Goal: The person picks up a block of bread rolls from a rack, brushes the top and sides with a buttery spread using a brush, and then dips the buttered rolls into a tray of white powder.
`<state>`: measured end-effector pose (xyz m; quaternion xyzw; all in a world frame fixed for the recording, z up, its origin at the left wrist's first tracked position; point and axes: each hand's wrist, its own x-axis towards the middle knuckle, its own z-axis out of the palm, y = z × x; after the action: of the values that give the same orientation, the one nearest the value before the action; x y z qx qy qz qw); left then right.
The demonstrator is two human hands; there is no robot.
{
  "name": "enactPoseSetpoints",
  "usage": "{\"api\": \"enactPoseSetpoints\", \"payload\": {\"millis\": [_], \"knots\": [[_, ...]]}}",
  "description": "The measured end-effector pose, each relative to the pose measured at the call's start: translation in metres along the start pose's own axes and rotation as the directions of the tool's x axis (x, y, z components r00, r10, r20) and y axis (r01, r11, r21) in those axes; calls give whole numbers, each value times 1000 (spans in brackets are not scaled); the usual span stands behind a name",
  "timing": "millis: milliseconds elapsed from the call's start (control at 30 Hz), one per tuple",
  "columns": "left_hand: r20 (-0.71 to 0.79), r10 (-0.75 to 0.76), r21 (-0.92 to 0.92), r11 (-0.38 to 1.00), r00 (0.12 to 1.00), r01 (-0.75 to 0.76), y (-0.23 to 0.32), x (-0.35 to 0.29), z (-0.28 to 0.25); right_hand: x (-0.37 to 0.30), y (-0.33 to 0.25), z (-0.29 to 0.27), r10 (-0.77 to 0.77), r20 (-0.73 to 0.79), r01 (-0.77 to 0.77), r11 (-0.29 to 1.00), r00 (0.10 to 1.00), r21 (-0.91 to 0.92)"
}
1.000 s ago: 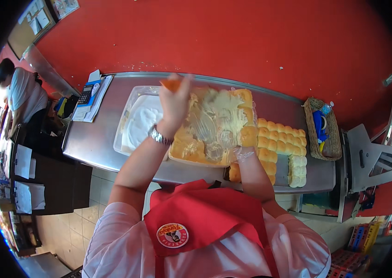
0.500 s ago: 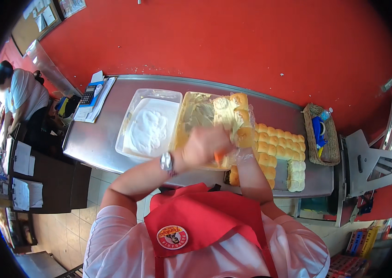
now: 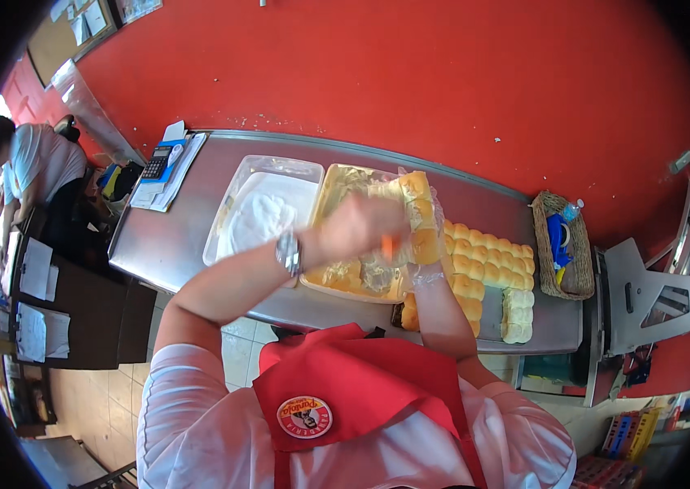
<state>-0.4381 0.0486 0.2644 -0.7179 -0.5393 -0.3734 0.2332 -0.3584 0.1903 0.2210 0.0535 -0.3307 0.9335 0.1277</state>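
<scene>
My left hand (image 3: 361,231), smeared by motion, is closed over the yellow-smeared tub. A small orange piece (image 3: 390,246) shows at its lower edge, seemingly the handle of a tool whose rest is hidden. A slab of joined bread rolls (image 3: 418,200) is tilted over the tub's right side, golden tops to the right and pale spread on the left face. Below it my right hand (image 3: 421,259) supports the slab, fingers mostly hidden behind the bread and a clear plastic film. The tub (image 3: 325,281) holds yellowish spread.
A clear tub (image 3: 235,183) of white powder stands at left, beside papers and a calculator (image 3: 156,163). More rolls (image 3: 487,257) and a pale coated row (image 3: 517,316) lie to the right. A wicker basket (image 3: 581,281) sits beyond. Another person (image 3: 43,159) bends at a far-left counter.
My left hand has moved up and slightly right, with the orange piece moving along. The bread slab has tipped more upright and shows more of its golden tops.
</scene>
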Motion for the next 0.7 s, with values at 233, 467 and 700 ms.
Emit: {"api": "enactPoseSetpoints", "payload": {"millis": [233, 467, 700], "knots": [[-121, -350, -416, 867, 929, 272, 40, -11, -11, 20, 10, -75, 192, 452, -409, 794, 871, 451], [-420, -883, -632, 450, 209, 631, -33, -9, -31, 2, 1, -28, 13, 114, -51, 939, 993, 341], [-90, -80, 40, 996, 993, 84, 78, -32, 2, 8, 4, -33, 61, 80, -86, 930, 995, 357]]}}
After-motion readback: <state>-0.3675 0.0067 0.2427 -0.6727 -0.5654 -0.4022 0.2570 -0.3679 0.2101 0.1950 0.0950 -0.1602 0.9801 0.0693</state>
